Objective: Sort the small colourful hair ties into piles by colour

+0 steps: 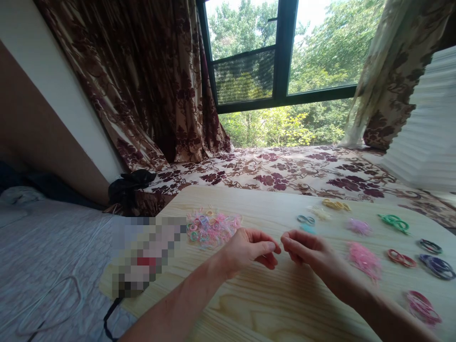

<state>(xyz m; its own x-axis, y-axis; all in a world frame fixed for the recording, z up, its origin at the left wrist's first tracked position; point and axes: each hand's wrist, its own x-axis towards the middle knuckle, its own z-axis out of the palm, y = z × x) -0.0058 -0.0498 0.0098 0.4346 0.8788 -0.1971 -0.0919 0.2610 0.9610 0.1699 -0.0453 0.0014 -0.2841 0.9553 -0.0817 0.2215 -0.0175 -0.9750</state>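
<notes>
Over the middle of the wooden tabletop (pixel 256 304), my left hand (pixel 251 249) and my right hand (pixel 306 247) face each other with a small gap between them. Thumb and fingers are pinched together on both; anything between them is too small to make out. Just left of my left hand lies a mixed heap of small coloured elastic bands (pixel 212 228). Beyond my right hand are grey-blue hair ties (pixel 305 219) and light blue bands (pixel 308 229). Pink bands (pixel 365 261) form a pile to its right, with lilac bands (pixel 358 226) behind them.
Sorted by colour at the right are yellow hair ties (pixel 336 204), green ties (pixel 394 223), red ties (pixel 402 258), purple ties (pixel 438 266) and deep pink ties (pixel 423 308). A blurred-out object (pixel 149 256) lies on the table's left side. Behind is a flowered window seat (pixel 285 166).
</notes>
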